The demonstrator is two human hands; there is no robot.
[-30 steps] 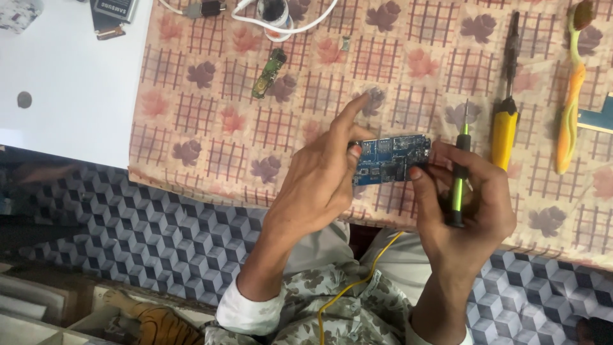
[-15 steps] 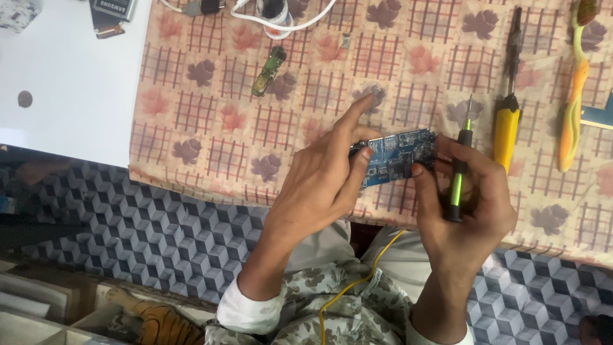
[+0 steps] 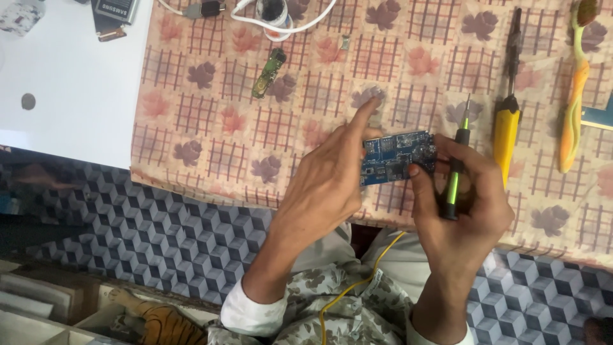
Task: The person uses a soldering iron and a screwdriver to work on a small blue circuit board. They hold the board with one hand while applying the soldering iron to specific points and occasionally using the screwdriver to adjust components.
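Left hand point(image 3: 325, 185) pinches the blue circuit board point(image 3: 397, 156) at its left edge, forefinger raised, just above the patterned cloth point(image 3: 211, 108). Right hand point(image 3: 463, 204) grips the board's right edge plus a green screwdriver point(image 3: 454, 172). Judgement: steady both edges, avoid touching components.

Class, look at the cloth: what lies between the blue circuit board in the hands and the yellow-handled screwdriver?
In the head view, only the small green screwdriver in the right hand lies between the blue circuit board and the yellow-handled screwdriver.
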